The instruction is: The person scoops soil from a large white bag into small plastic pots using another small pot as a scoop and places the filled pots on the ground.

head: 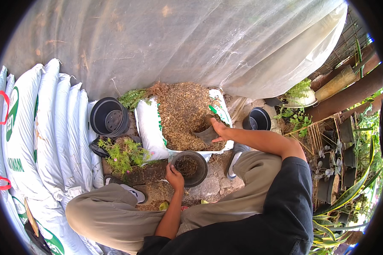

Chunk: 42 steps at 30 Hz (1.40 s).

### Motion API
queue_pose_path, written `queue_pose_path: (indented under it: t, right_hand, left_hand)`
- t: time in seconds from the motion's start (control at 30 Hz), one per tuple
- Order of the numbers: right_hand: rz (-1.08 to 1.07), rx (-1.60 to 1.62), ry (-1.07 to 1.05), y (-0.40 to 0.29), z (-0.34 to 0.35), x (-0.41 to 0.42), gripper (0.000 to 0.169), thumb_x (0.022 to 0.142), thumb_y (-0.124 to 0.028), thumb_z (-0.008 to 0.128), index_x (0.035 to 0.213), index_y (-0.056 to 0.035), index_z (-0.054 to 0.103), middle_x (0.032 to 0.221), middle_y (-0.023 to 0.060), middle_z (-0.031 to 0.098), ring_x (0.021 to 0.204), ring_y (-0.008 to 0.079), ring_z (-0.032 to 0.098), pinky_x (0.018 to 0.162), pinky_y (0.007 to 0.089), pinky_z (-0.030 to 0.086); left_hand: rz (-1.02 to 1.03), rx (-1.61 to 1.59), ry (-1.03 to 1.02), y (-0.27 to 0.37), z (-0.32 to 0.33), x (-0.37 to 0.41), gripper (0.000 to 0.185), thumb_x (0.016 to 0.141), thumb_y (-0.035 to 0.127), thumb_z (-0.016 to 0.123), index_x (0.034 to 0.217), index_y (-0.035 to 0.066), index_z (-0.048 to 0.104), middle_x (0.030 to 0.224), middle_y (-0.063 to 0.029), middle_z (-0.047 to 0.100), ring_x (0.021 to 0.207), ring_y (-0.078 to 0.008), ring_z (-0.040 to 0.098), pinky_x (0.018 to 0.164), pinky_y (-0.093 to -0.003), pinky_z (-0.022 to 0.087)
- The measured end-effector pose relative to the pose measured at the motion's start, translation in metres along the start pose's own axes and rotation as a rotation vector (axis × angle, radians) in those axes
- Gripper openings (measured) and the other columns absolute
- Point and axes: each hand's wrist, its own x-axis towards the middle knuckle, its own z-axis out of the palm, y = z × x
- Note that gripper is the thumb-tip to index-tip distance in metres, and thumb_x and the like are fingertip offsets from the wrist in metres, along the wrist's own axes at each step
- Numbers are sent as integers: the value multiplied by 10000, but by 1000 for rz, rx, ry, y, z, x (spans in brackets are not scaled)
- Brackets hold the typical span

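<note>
In the head view my left hand [175, 177] grips the left rim of a round black plastic pot [199, 177], with some brown potting mix [185, 165] at its bottom. Above it lies an opened white sack [150, 127] heaped with loose, husk-like growing medium [185, 111]. At the right side of the heap my right hand [220, 130] holds a dark curved scoop [207, 135], its lower edge against the medium. Part of the scoop is hidden by the fingers.
Stacked black pots [108, 118] stand left of the sack, above a flowering plant [124, 154]. Another black pot [257, 119] sits on the right. White filled sacks [48, 134] line the left side. A plastic sheet [178, 41] hangs behind; potted plants [328, 172] fill the right.
</note>
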Motion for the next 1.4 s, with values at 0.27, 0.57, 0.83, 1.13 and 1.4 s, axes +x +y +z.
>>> queue_pose_path:
  t: [0.27, 0.57, 0.83, 1.13, 1.4]
  right_hand:
    - [-61, -62, 50, 2, -1, 1, 806, 918, -590, 348, 1520, -149, 41, 1563, 134, 95, 1391, 365, 231, 937, 481, 518]
    - [-113, 33, -75, 13, -13, 0, 724, 928, -590, 329, 1517, -220, 131, 1580, 118, 21, 1406, 434, 155, 992, 457, 482]
    - [-211, 39, -113, 11, -16, -24, 809, 898, -607, 381, 1516, -191, 63, 1569, 147, 53, 1335, 496, 267, 962, 454, 508]
    - [-265, 35, -95, 21, -34, -34, 830, 895, -606, 409, 1502, -133, 99, 1546, 161, 135, 1286, 487, 347, 948, 454, 513]
    - [-265, -81, -55, 25, -41, -47, 799, 896, -624, 385, 1466, -94, 208, 1500, 156, 219, 1205, 414, 426, 904, 423, 546]
  left_hand:
    - [1, 12, 0, 5, -3, 0, 264, 974, 122, 454, 1134, -31, 598, 949, -223, 662, 853, -379, 639, 758, -424, 480]
    - [7, 51, 12, 3, 0, -1, 254, 957, 112, 469, 1124, -25, 603, 961, -234, 665, 877, -401, 637, 772, -433, 481]
    - [51, 45, 22, 2, -1, -1, 272, 962, 132, 467, 1138, -29, 599, 968, -240, 665, 892, -396, 643, 783, -437, 482]
    - [71, 77, 25, 3, -1, -1, 285, 975, 153, 452, 1151, -20, 595, 970, -225, 669, 865, -382, 644, 764, -438, 480]
    - [69, 72, -2, 1, -2, -1, 277, 970, 132, 458, 1156, -22, 592, 951, -219, 668, 842, -369, 646, 749, -425, 484]
